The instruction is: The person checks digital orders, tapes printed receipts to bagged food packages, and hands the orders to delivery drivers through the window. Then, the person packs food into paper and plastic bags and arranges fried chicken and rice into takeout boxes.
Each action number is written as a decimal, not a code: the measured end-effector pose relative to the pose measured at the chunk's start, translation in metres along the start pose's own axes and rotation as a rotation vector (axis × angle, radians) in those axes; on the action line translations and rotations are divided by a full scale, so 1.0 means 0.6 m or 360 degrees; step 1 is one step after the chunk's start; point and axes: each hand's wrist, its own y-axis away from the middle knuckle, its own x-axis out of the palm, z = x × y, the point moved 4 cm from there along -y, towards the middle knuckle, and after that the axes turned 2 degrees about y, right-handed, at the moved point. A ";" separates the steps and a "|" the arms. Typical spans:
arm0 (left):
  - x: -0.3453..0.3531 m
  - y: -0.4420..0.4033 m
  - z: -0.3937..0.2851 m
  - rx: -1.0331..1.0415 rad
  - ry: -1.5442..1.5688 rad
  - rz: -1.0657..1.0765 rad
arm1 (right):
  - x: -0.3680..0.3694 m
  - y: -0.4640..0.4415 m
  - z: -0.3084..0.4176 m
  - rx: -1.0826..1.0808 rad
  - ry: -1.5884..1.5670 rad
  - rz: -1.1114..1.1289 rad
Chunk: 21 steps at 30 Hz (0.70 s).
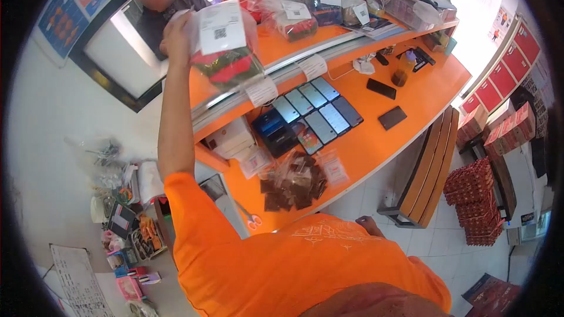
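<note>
Our left hand [178,36] gripped a bagged parcel [228,53] — tabletop [432,85] below it; our right hand [369,226] hung lower, grip unclear.

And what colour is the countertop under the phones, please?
The countertop is orange, showing best in the head view.

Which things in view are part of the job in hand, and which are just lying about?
In the job:
labelled bag, held up by the left hand
probably the other labelled bags on the upper ledge

Apparently just lying about:
scissors
brown packets
lit phones
drink
wooden bench
</note>
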 end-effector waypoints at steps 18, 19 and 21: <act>0.234 0.235 0.068 0.0639 -0.1447 -0.0124 | -0.360 -0.148 0.365 -0.1148 0.0384 -0.1475; 0.234 0.299 0.062 0.0502 -0.1623 -0.0021 | -0.367 -0.166 0.387 -0.1260 0.0430 -0.1372; 0.240 0.400 0.072 0.0129 -0.1912 0.0142 | -0.367 -0.181 0.422 -0.1377 0.0581 -0.1195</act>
